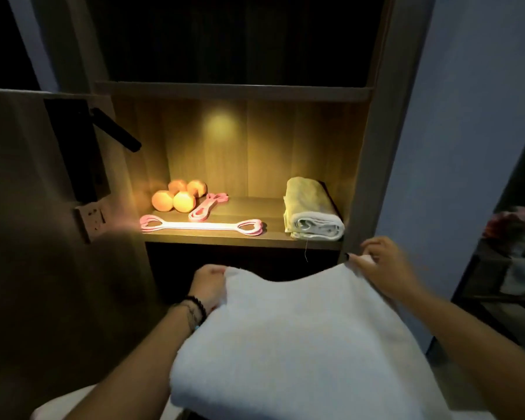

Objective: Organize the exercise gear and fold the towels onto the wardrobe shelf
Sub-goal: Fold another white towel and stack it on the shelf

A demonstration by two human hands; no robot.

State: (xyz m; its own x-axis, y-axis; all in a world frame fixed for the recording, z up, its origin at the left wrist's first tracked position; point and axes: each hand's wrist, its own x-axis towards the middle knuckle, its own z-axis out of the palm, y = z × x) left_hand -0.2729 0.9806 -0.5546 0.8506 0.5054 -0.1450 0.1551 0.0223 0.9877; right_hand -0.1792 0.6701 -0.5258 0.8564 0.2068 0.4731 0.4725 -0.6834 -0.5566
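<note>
A white towel (291, 344) is hanging spread below the front edge of the lit wardrobe shelf (303, 244), both hands pinching its top corners: the left hand (208, 286) gripping one, the right hand (382, 265) the other. A folded towel (312, 210) is lying at the shelf's right end. Dumbbells (179, 196) are sitting in the back left corner, the long pink stretch band (202, 226) lying along the front edge, the short pink band (208, 206) just beside the dumbbells.

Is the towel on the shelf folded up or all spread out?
Folded. The towel on the shelf lies as a neat bundle with layered edges showing at its front, on the right side of the lit shelf.
</note>
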